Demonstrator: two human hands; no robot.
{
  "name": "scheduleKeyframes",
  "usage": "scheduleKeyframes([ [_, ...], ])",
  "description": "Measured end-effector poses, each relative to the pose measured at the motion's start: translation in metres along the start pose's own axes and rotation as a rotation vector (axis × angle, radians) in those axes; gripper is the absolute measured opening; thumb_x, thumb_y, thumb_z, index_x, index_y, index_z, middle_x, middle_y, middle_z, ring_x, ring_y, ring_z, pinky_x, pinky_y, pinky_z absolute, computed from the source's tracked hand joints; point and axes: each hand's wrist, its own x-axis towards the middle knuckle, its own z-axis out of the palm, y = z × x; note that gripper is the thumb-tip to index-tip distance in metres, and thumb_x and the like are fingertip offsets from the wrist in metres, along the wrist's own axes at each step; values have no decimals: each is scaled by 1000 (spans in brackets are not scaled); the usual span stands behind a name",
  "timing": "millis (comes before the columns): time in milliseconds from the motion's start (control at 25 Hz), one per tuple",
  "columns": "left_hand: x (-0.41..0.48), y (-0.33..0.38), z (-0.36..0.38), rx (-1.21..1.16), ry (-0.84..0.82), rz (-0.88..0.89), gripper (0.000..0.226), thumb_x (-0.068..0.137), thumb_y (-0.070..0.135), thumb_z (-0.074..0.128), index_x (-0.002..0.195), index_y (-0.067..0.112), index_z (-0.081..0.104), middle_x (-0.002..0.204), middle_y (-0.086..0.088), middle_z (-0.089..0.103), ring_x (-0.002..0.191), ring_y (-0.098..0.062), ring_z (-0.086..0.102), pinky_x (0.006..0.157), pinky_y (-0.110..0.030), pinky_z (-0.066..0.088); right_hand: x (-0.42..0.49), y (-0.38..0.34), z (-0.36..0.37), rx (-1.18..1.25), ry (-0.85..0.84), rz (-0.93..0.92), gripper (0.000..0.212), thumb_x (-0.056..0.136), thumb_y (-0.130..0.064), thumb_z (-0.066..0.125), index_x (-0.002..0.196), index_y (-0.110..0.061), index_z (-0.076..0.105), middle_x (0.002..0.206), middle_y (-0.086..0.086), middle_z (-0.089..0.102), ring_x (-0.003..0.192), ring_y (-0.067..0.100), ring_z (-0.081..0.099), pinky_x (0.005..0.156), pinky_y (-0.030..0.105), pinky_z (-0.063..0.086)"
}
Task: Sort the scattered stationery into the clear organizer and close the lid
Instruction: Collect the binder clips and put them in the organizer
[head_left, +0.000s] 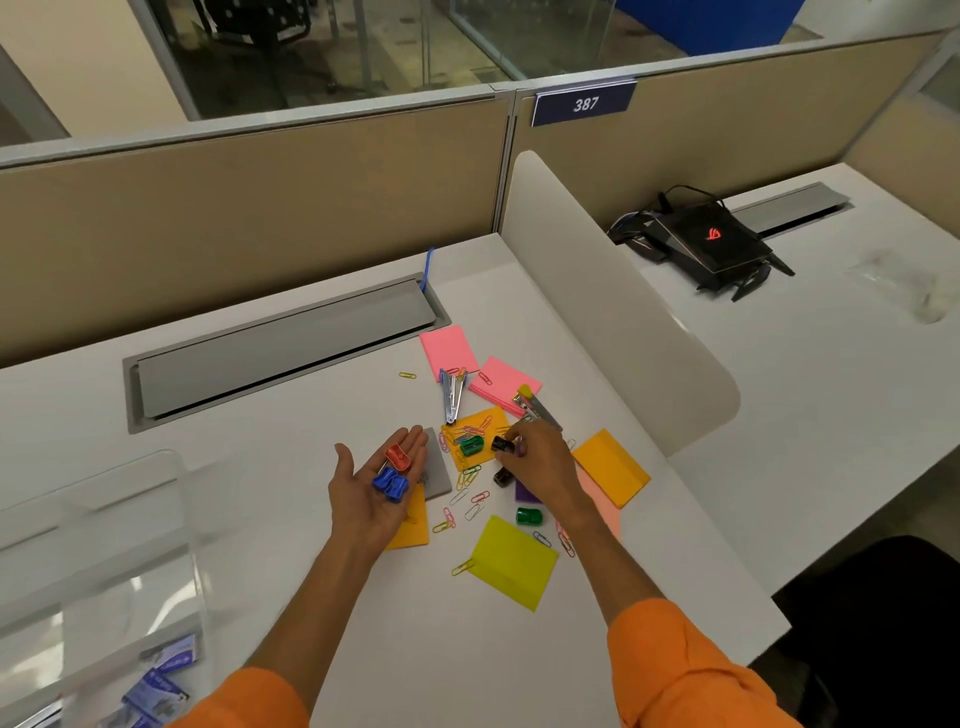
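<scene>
- The left hand (374, 488) lies palm up, its fingers (415, 439) straight and relaxed. A red sharpener (399, 457) rests at their base, with blue sharpeners (390, 486) lower on the palm.
- The right hand (540, 457) curls its fingers down and pinches a black sharpener (502, 444) at the tips, just beside a green sharpener (471, 446) on an orange note (480, 421).
- The clear organizer (104, 545) stands at the worktop's (260, 467) left, well apart from both hands.

even overhead light, bowed edges
</scene>
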Motion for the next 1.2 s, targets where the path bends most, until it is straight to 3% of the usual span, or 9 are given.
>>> scheduleKeyframes([
  [200, 1, -1, -2, -1, 1, -11, 82, 92, 65, 38, 131, -5, 52, 133, -24, 58, 123, -39, 57, 99, -47, 50, 1, -5, 4, -31, -2, 33, 19, 83, -24, 72, 96, -10, 69, 101, 8, 66, 90, 22, 63, 69, 32, 49],
  [400, 1, -8, 1, 2, 10, -11, 84, 92, 66, 36, 133, -5, 50, 134, -24, 58, 124, -38, 57, 104, -46, 48, -9, -44, 4, 131, 105, -120, 27, 79, -38, 74, 93, -14, 72, 77, -8, 53, 73, 9, 48, 55, 18, 30],
  [560, 1, -13, 4, 73, 39, -19, 84, 91, 69, 34, 132, -2, 53, 136, -21, 57, 124, -33, 57, 101, -43, 51, -18, -76, 17, 144, 58, -146, 34, 79, -40, 74, 102, -16, 70, 91, 0, 62, 80, 11, 53, 58, 13, 31],
  [720, 0, -13, 4, 117, 55, -29, 83, 90, 70, 32, 130, 1, 57, 136, -20, 58, 131, -35, 50, 114, -47, 36, -18, -87, 27, 88, 9, -135, 43, 81, -43, 73, 113, -14, 69, 105, 4, 66, 95, 16, 60, 72, 20, 43],
  [880, -1, -10, 4, 100, 53, -13, 84, 91, 70, 32, 130, -1, 57, 135, -21, 58, 127, -36, 55, 107, -47, 45, -15, -85, 19, 171, 69, -123, 40, 81, -47, 72, 106, -15, 72, 94, 2, 67, 80, 10, 57, 65, 18, 40],
  [1000, -1, -7, 4, 39, 25, -3, 85, 92, 68, 32, 131, -3, 54, 135, -23, 57, 125, -38, 55, 107, -47, 44, -6, -62, 1, 182, 146, -97, 24, 83, -32, 73, 100, -15, 71, 80, -2, 61, 72, 11, 56, 64, 23, 40],
  [1200, -1, -2, 0, 14, -12, 1, 86, 92, 68, 30, 134, -3, 51, 136, -23, 56, 126, -39, 54, 106, -48, 44, 3, -24, -9, -12, 5, -34, 26, 85, -15, 70, 110, -19, 68, 99, 5, 63, 95, 16, 61, 74, 23, 45],
])
